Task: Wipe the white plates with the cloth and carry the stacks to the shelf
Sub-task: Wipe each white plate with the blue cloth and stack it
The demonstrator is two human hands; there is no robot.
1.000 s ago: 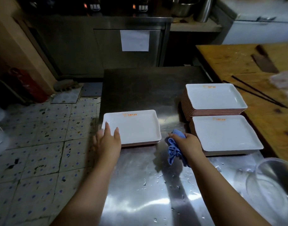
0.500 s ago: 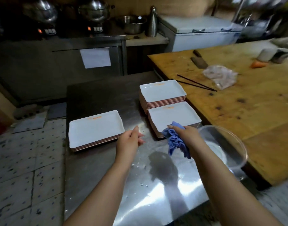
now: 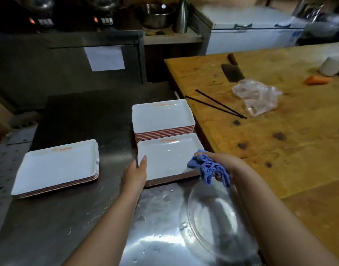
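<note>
Three stacks of white rectangular plates stand on the wet steel table (image 3: 72, 217). The left stack (image 3: 57, 166) is low and stands apart. The far stack (image 3: 162, 116) is taller, and the near stack (image 3: 168, 156) lies right in front of it. My left hand (image 3: 137, 172) rests against the left edge of the near stack, thumb on the rim of its top plate. My right hand (image 3: 225, 166) is shut on a crumpled blue cloth (image 3: 209, 167), which touches the right front part of that top plate.
A clear glass bowl (image 3: 211, 219) sits on the table under my right forearm. To the right is a wooden table (image 3: 280, 135) with black chopsticks (image 3: 218, 106), a plastic bag (image 3: 259, 96), a cleaver (image 3: 233, 72) and a carrot (image 3: 317, 80). Tiled floor lies left.
My left hand left the left stack and moved right to the near stack's edge. My right hand brought the cloth onto that stack's top plate. The view swung right.
</note>
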